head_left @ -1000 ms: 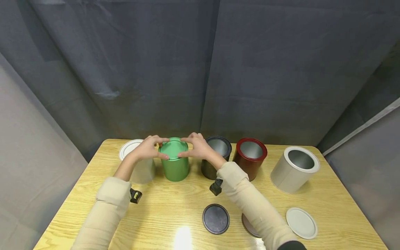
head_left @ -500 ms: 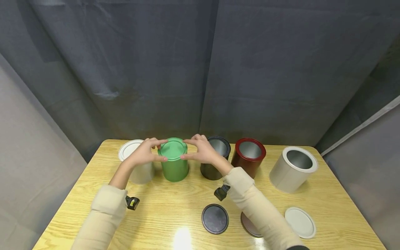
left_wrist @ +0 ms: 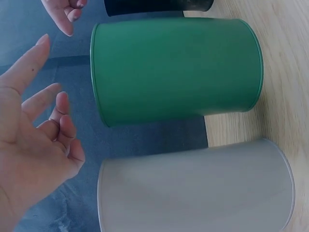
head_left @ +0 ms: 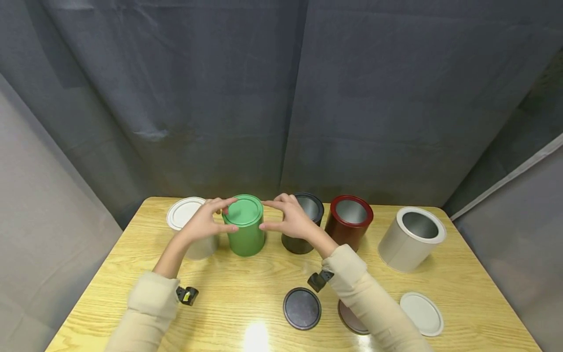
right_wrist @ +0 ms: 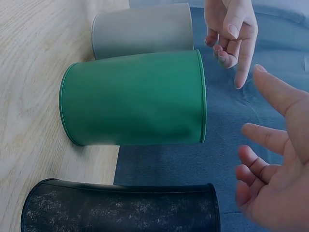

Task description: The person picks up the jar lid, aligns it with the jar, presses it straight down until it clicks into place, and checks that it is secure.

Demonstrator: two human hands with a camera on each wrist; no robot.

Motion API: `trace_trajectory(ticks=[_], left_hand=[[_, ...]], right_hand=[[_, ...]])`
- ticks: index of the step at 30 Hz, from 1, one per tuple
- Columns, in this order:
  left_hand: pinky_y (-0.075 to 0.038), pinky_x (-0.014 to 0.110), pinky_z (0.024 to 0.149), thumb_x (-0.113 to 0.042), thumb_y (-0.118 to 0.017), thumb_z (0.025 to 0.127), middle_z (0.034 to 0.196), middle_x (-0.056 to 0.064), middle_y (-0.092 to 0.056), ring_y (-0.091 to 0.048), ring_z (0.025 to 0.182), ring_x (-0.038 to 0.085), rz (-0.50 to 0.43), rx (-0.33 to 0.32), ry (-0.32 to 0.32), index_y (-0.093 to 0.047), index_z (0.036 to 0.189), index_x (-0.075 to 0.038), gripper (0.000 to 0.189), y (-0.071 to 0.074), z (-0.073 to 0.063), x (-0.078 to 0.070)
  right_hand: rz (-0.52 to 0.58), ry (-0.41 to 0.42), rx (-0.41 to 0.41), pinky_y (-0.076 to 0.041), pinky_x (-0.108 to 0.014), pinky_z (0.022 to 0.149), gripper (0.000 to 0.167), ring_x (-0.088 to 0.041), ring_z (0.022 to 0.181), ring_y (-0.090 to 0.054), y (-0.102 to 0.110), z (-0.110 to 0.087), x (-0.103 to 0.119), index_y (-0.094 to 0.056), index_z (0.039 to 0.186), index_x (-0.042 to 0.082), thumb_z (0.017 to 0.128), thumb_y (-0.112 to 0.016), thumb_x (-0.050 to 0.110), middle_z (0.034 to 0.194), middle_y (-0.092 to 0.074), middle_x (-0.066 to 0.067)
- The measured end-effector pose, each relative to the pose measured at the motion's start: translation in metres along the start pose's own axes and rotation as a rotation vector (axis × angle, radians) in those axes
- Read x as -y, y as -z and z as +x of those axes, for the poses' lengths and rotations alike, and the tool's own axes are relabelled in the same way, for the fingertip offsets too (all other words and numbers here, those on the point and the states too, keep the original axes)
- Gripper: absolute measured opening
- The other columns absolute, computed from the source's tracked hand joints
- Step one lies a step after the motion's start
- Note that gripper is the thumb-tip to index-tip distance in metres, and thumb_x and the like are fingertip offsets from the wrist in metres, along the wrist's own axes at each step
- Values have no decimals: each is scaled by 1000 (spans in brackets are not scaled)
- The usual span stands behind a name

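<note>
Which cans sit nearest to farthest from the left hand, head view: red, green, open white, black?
From the left hand, in the head view:
1. Green can: immediately to its right.
2. Black can: right of the green one.
3. Red can: right of the black one.
4. Open white can: far right of the row.

Upright green can (head_left: 246, 240) with matching green lid (head_left: 244, 211) on top, on wooden table (head_left: 237, 281).

Cream long sleeves (head_left: 378, 308), thick turned-back cuffs (head_left: 152, 296), small black wrist cameras (head_left: 320, 281), yellow mark (head_left: 186, 296) on the left one
</note>
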State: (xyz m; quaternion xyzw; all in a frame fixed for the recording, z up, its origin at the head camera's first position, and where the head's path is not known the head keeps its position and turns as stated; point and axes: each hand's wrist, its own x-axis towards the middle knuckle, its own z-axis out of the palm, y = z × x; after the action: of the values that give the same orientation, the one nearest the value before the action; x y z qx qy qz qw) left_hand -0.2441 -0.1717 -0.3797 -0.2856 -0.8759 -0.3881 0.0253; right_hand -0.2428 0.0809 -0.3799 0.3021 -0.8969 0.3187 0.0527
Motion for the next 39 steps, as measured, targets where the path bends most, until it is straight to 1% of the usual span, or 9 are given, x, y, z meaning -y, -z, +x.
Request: trace_trajectory(ticks=[4, 10, 17, 25, 28, 30, 33, 36, 39], left_hand=[[-37, 48, 80, -15, -80, 68, 86, 14, -52, -43, 86, 27, 10, -13, -27, -51, 126, 3, 68, -3, -2, -4], [-36, 41, 79, -14, -80, 68, 85, 13, -51, -45, 85, 28, 23, -18, -61, -52, 124, 4, 66, -7, -4, -8], [-38, 43, 76, -12, -81, 66, 85, 12, -51, -45, 82, 28, 10, -37, -111, -50, 126, 5, 69, -12, -7, -13], [-35, 37, 77, -16, -81, 67, 89, 13, -50, -43, 86, 32, -26, -5, -72, -43, 133, 0, 78, -16, -16, -21], [-34, 38, 77, -18, -80, 68, 90, 14, -50, -42, 87, 34, -40, 5, -65, -43, 134, -1, 77, -18, -19, -23], [-35, 41, 78, -18, -80, 68, 90, 13, -50, -43, 86, 32, -38, 4, -79, -44, 133, -1, 76, -20, -20, -23], [-35, 43, 81, -19, -80, 68, 87, 5, -50, -42, 83, 22, -15, -12, -111, -46, 132, -1, 75, -24, -22, -23], [-36, 39, 79, -18, -81, 67, 85, -2, -48, -40, 81, 15, -5, -32, -150, -47, 130, 0, 74, -27, -23, -23], [-36, 36, 75, -18, -81, 66, 84, -6, -47, -39, 81, 13, -3, -40, -177, -48, 129, 1, 73, -31, -24, -24]], right_hand=[[4, 11, -12, -33, -34, 74, 61, -20, 87, -38, 2, -6, 1, -57, 125, 7, 74, -75, 34, 97, -48, -5], [2, 25, -34, -35, -35, 75, 62, -20, 89, -41, 5, -16, 3, -56, 125, 6, 73, -75, 34, 97, -49, -5], [17, 46, -61, -34, -37, 78, 59, -20, 90, -42, 10, -26, 4, -57, 123, 5, 74, -75, 31, 97, -50, -5], [7, 49, -96, -36, -37, 78, 57, -21, 92, -44, 13, -38, 3, -60, 120, 5, 72, -76, 31, 99, -52, -7], [20, 43, -104, -37, -39, 80, 56, -22, 95, -44, 14, -43, 3, -61, 119, 6, 71, -77, 30, 101, -52, -7], [29, 40, -106, -37, -40, 81, 56, -22, 97, -43, 13, -46, 2, -61, 119, 7, 71, -78, 29, 102, -52, -7], [29, 41, -107, -36, -41, 83, 55, -22, 100, -43, 12, -52, 0, -61, 119, 8, 71, -77, 30, 103, -52, -5], [32, 45, -111, -37, -40, 83, 55, -22, 99, -43, 11, -58, -1, -61, 119, 9, 71, -77, 30, 102, -51, -4], [35, 51, -126, -38, -39, 80, 54, -20, 97, -42, 11, -63, -2, -61, 119, 9, 71, -77, 29, 101, -52, -4]])
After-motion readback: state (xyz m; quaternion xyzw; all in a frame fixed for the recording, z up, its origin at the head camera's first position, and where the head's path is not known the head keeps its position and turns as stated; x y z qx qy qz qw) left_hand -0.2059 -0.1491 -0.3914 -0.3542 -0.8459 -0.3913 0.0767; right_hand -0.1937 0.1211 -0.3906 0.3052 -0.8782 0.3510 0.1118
